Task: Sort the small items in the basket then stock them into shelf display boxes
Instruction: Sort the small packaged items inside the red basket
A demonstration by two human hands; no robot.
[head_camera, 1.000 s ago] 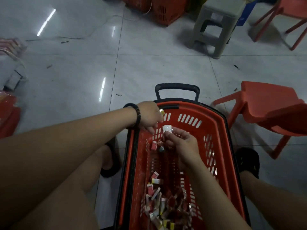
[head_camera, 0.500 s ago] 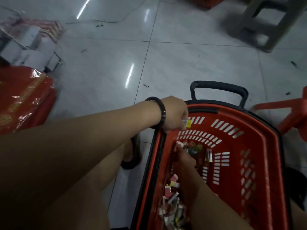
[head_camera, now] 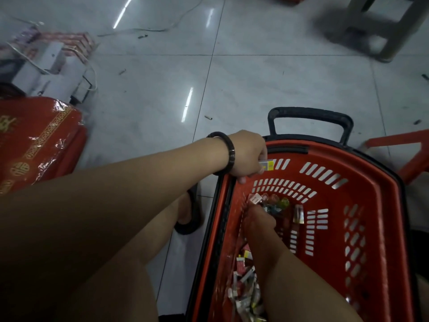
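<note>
A red plastic basket (head_camera: 380, 205) with a black handle (head_camera: 310, 112) stands on the floor in front of me. My left hand (head_camera: 247, 156), with a dark bracelet on the wrist, hovers at the basket's near-left rim and is closed on a small white and yellow packet (head_camera: 267, 165). My right hand (head_camera: 257, 224) reaches down inside the basket among a few small items (head_camera: 274, 202) at the far end; its fingers are bent over them. A pile of small wrapped items (head_camera: 246, 289) lies at the near end of the basket.
A red and gold wrapped package (head_camera: 34, 145) lies on the floor at left, with white and red boxes (head_camera: 51, 63) behind it. A grey stool (head_camera: 380, 26) stands at top right, and a red chair (head_camera: 404, 149) at the right edge. My left leg and dark slipper (head_camera: 190, 219) sit beside the basket.
The view has swung left and down. My right hand has dropped from above the basket to its floor. My left hand stays at the rim with the packet.
</note>
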